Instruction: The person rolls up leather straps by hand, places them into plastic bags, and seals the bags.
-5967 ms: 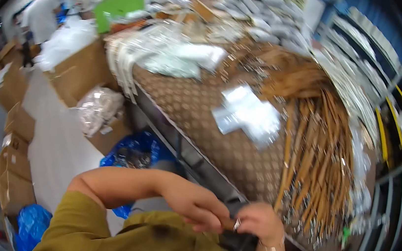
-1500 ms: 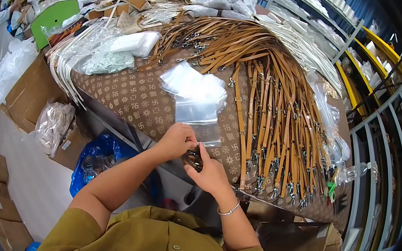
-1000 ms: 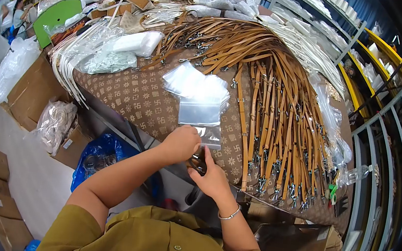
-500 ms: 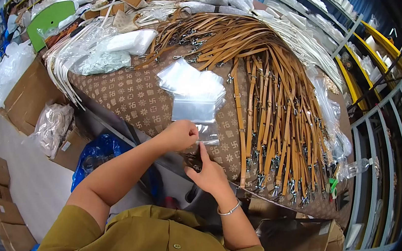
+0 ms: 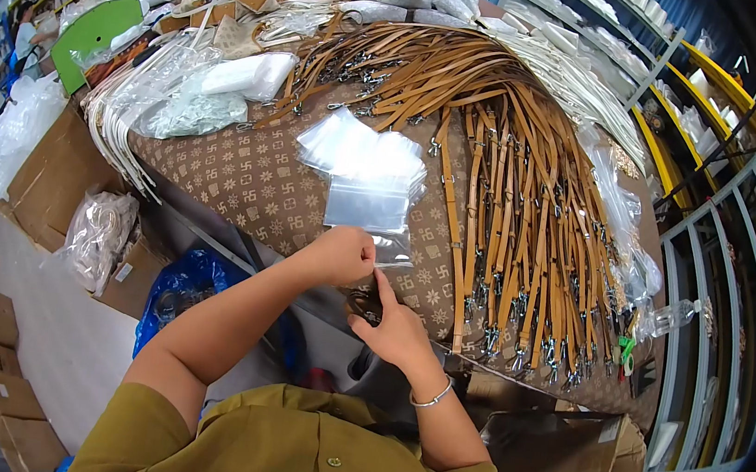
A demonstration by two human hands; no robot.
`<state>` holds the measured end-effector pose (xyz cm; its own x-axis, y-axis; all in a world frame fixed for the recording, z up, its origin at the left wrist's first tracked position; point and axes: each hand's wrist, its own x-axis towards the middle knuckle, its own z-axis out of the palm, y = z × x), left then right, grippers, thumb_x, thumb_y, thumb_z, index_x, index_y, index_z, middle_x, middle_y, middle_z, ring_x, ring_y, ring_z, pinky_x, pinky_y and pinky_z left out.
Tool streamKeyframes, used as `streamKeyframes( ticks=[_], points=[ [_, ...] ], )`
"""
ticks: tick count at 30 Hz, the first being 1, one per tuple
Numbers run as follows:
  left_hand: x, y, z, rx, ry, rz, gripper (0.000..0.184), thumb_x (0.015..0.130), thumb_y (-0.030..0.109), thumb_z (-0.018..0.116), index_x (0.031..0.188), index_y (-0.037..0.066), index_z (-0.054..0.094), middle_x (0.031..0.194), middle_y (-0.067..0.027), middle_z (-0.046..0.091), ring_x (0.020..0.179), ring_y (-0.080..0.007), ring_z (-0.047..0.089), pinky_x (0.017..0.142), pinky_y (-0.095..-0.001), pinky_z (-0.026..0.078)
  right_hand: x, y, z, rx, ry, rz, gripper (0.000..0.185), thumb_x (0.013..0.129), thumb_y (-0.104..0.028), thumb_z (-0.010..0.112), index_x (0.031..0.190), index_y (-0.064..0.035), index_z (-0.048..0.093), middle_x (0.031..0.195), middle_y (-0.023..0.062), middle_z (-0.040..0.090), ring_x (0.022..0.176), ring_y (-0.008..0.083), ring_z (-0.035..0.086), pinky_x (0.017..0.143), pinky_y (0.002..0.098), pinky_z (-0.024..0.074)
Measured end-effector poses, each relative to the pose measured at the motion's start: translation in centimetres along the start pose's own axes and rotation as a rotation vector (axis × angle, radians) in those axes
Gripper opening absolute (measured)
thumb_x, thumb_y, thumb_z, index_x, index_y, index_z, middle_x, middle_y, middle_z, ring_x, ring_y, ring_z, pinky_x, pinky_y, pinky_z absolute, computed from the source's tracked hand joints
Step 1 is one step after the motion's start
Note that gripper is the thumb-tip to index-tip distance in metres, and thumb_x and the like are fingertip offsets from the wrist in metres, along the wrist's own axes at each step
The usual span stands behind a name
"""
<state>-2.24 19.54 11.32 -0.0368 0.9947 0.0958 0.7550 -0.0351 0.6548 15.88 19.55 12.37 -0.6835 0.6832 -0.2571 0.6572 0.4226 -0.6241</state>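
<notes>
Left hand (image 5: pixel 345 256) and right hand (image 5: pixel 398 332): since 6 s ago, shifted from close in front of the body to the front edge of the table (image 5: pixel 234 187), by the clear bags; almost same pose as half a second ago
Left hand state: curled into a fist, knuckles up, over the left part of the nearest bag (image 5: pixel 392 250); fingertips hidden, cannot tell if it grips the bag
Right hand state: partly closed around a dark coil (image 5: pixel 361 306), forefinger stretched forward and a bit left, tip at or just beside the bag's near edge; lower fingers not seen
Dark coil: at the table's front edge, left of the right palm, below the left fist; mostly covered, long axis cannot be told
Nearest bag: flat on table, far end under the bag stack (image 5: pixel 367 205), near edge runs left-right, facing the person
Bag stack: fanned, just beyond the left hand, spreading away and left
Brown straps (image 5: pixel 538 226): right of the bags, long axis front to back, metal clasps (image 5: pixel 518 356) pointing toward the person, far ends bending left
Bracelet (image 5: pixel 432 393): on right wrist
</notes>
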Motion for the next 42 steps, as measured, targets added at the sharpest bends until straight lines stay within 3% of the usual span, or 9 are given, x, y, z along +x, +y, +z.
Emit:
streamKeyframes(
  ticks=[11,15,19,23,26,30,38,42],
  points=[
    [0.3,1.2,-0.5,-0.024,-0.108,-0.171,0.012,0.069,0.012,0.062,0.074,0.001,0.063,0.067,-0.0136,0.062,0.062,-0.0241,0.06,0.058,-0.0341,0.047,-0.2,0.1,0.1,0.044,0.108,-0.052,0.084,0.073,-0.036,0.065,0.14,-0.0091,0.022,0.105,0.0242,0.06,0.096,0.0408,0.058,0.081,0.0428,0.0463],
    [0.2,1.1,-0.6,-0.096,-0.125,-0.257,0.011,0.067,0.013,0.059,0.072,0.004,0.064,0.076,-0.0159,0.063,0.074,-0.0324,0.061,0.067,-0.0386,0.048,0.1,-0.1,-0.1,-0.018,-0.005,-0.003,0.083,0.073,-0.036,0.064,0.139,-0.0076,0.023,0.104,0.0243,0.06,0.094,0.041,0.058,0.08,0.0429,0.0466],
    [0.2,0.7,-0.1,-0.185,-0.031,-0.228,0.011,0.068,0.015,0.059,0.07,0.004,0.061,0.073,-0.0157,0.062,0.072,-0.033,0.06,0.065,-0.0392,0.047,0.0,0.0,0.0,-0.019,0.004,-0.003,0.084,0.073,-0.038,0.063,0.14,-0.0094,0.022,0.102,0.0241,0.061,0.093,0.0414,0.058,0.08,0.0433,0.0467],
    [-0.2,0.5,-0.1,-0.069,-0.007,-0.066,0.012,0.069,0.016,0.06,0.069,0.004,0.058,0.071,-0.0157,0.061,0.07,-0.0339,0.058,0.063,-0.0401,0.047,-0.1,0.0,0.2,0.042,0.12,-0.053,0.085,0.073,-0.04,0.062,0.141,-0.0102,0.02,0.101,0.024,0.061,0.093,0.0417,0.058,0.079,0.0439,0.0468],
    [-0.1,1.0,-0.2,0.005,-0.039,-0.037,0.011,0.072,0.012,0.059,0.075,0.002,0.058,0.068,-0.0138,0.06,0.061,-0.0271,0.057,0.058,-0.0349,0.046,0.2,-0.3,-0.3,-0.04,0.033,-0.016,0.086,0.072,-0.039,0.062,0.141,-0.0093,0.019,0.099,0.025,0.061,0.093,0.0416,0.058,0.079,0.0445,0.047],
    [-0.3,1.1,0.0,0.019,-0.01,-0.057,0.011,0.07,0.014,0.058,0.072,0.003,0.058,0.07,-0.0165,0.059,0.07,-0.0349,0.057,0.063,-0.041,0.046,0.3,-0.1,0.2,-0.105,0.03,-0.032,0.085,0.072,-0.038,0.062,0.14,-0.0071,0.02,0.097,0.0256,0.061,0.091,0.0419,0.059,0.078,0.0446,0.0478],
    [-0.8,-0.2,1.4,0.216,0.201,0.333,0.012,0.072,0.013,0.06,0.07,0.001,0.057,0.072,-0.0143,0.059,0.069,-0.0336,0.058,0.062,-0.0399,0.047,0.3,-0.1,0.2,-0.242,0.078,-0.061,0.083,0.072,-0.039,0.06,0.137,-0.0012,0.026,0.078,0.0233,0.063,0.076,0.0396,0.062,0.072,0.0446,0.0489],
    [-0.8,0.2,1.2,0.162,0.192,0.288,0.013,0.076,0.014,0.058,0.071,0.002,0.058,0.074,-0.0135,0.059,0.07,-0.0317,0.058,0.064,-0.0387,0.047,0.5,-0.4,-0.5,-0.285,0.048,-0.045,0.081,0.072,-0.039,0.06,0.136,0.0,0.03,0.076,0.0218,0.064,0.074,0.0391,0.062,0.072,0.0437,0.0489]
  ],
)
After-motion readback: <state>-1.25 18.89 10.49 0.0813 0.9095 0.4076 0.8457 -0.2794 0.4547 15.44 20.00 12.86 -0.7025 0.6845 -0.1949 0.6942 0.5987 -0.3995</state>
